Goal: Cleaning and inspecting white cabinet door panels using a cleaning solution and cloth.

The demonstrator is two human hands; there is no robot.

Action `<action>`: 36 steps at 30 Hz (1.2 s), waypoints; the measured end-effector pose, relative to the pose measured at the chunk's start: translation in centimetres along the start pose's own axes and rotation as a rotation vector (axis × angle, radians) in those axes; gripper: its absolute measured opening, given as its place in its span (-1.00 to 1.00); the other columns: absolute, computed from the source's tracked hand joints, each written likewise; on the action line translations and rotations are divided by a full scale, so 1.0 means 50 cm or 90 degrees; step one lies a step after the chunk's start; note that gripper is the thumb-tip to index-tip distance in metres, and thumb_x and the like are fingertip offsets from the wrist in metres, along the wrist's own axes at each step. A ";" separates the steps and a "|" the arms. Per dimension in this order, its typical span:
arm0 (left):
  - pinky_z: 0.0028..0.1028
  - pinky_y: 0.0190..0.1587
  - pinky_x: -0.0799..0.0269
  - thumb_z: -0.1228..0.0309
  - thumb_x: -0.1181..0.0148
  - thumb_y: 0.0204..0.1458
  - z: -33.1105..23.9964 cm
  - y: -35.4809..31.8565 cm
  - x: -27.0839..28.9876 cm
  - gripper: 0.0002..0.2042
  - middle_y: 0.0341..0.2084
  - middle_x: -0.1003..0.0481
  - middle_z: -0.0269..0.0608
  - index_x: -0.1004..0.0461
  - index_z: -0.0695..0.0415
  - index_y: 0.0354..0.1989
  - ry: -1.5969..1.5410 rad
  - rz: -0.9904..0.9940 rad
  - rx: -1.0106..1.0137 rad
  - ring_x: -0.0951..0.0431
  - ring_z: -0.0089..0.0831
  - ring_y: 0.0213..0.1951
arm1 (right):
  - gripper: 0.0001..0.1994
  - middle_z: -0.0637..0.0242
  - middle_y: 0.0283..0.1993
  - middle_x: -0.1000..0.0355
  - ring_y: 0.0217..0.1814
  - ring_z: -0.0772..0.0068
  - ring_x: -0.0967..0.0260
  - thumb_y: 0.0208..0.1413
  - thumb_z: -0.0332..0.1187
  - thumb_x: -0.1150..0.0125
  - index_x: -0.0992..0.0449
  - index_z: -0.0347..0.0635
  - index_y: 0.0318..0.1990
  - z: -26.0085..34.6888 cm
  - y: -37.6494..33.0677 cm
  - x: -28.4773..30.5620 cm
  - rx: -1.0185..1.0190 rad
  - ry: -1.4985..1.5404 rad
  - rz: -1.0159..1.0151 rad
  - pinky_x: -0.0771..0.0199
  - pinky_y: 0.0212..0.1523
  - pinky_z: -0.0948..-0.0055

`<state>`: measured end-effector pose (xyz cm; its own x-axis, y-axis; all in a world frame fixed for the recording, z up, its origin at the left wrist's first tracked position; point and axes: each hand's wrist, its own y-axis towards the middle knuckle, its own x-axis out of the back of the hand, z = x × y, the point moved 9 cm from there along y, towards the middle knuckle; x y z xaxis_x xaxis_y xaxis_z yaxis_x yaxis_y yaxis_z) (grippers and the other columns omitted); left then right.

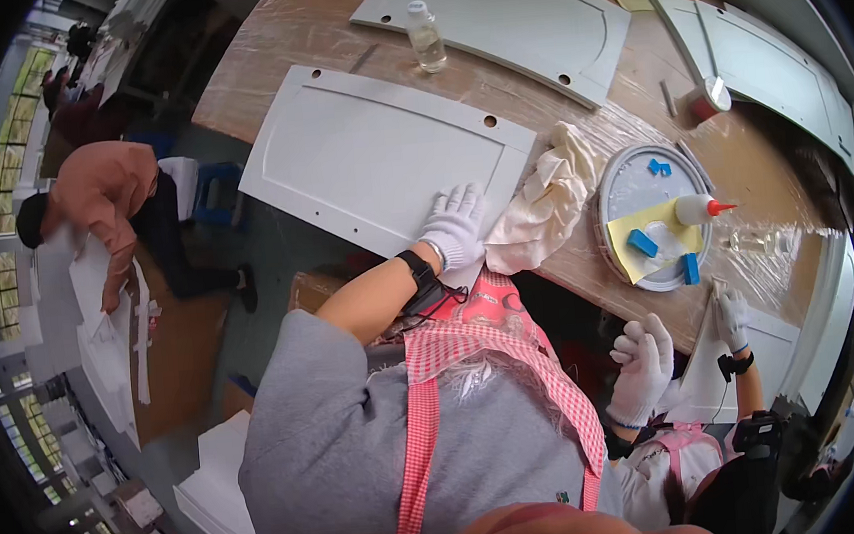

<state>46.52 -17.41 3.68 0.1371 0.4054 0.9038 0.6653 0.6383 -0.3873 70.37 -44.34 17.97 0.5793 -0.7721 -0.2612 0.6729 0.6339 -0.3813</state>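
Note:
My left hand (pixel 454 227), in a white knit glove, lies with its fingers stretched flat on the lower right corner of a white cabinet door panel (pixel 369 161). The panel has a recessed centre and small round holes along its edges. Next to that hand, a crumpled cream cloth (pixel 547 197) hangs over the table edge. Also gloved, my right hand (pixel 641 371) is raised at my right side, its fingers slightly bent and nothing visible in it. Its forearm is mostly hidden. A round grey lid (pixel 627 196) holds blue blocks (pixel 642 243), a yellow sheet (pixel 630 259) and a red-tipped squeeze bottle (pixel 695 210).
A clear bottle (pixel 426 41) stands beside a second white panel (pixel 498 25) on the plastic-covered table (pixel 261 64). A red-and-white tub (pixel 709 99) is farther right. Close on my right, a co-worker's gloved hand (pixel 732 318) touches another panel. A person (pixel 111 201) bends over at left.

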 end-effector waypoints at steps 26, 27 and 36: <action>0.04 0.51 0.32 -0.17 0.02 0.19 0.824 0.045 0.137 -0.23 0.48 -0.05 0.03 -0.11 0.02 0.49 0.066 -0.207 0.061 0.01 -0.03 0.50 | -0.65 0.11 -0.07 -0.55 -0.26 0.50 -0.50 0.31 -0.46 -0.07 -0.43 -0.39 0.20 -0.302 0.044 -0.574 -0.194 -0.293 -0.081 -0.49 -0.26 0.59; 0.05 0.50 0.32 -0.19 0.05 0.20 0.903 0.012 0.140 -0.23 0.47 -0.07 0.05 -0.10 0.02 0.49 0.106 -0.219 0.168 0.01 -0.01 0.49 | -0.65 0.13 -0.06 -0.55 -0.25 0.50 -0.50 0.30 -0.46 -0.07 -0.43 -0.38 0.20 -0.309 0.044 -0.594 -0.201 -0.306 -0.080 -0.49 -0.26 0.59; -0.11 0.34 -0.20 -0.08 0.19 0.28 1.320 -0.384 -0.011 -0.35 0.35 -0.25 0.17 -0.31 0.20 0.33 -0.244 -0.115 0.728 -0.23 0.09 0.36 | -0.64 0.16 -0.06 -0.55 -0.21 0.51 -0.52 0.31 -0.41 -0.10 -0.44 -0.36 0.21 -0.329 0.026 -0.597 -0.196 -0.368 -0.163 -0.53 -0.25 0.56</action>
<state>-14.79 13.31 -1.40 -0.2450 0.2953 0.9235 -0.4034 0.8351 -0.3740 46.37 -21.21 10.70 0.6289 -0.6937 0.3510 0.7097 0.3279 -0.6236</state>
